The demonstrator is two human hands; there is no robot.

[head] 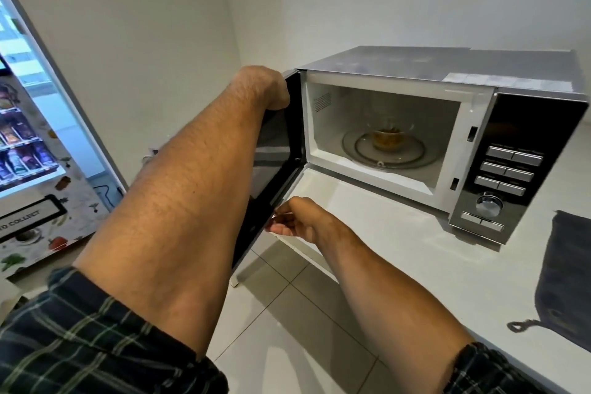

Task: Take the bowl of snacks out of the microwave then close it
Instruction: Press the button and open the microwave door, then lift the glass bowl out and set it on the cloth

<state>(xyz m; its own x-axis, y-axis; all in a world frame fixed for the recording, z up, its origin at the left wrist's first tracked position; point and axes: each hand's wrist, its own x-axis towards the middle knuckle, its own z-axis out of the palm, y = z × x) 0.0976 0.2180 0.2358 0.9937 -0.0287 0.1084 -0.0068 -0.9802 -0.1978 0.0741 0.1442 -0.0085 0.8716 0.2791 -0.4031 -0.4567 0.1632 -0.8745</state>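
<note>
A silver and black microwave (447,70) stands on a white counter (431,253) with its door (275,163) swung wide to the left. Inside, a clear glass bowl of brownish snacks (388,137) sits on the round glass turntable (383,153). My left hand (271,88) grips the top edge of the door. My right hand (297,221) is at the door's lower front corner, fingers curled against its edge. Neither hand touches the bowl.
A dark grey drawstring pouch (566,272) lies on the counter at the right. The microwave's control panel (508,169) with buttons and a knob faces me. A lit vending machine (28,150) stands at the left. Tiled floor (281,329) lies below the counter edge.
</note>
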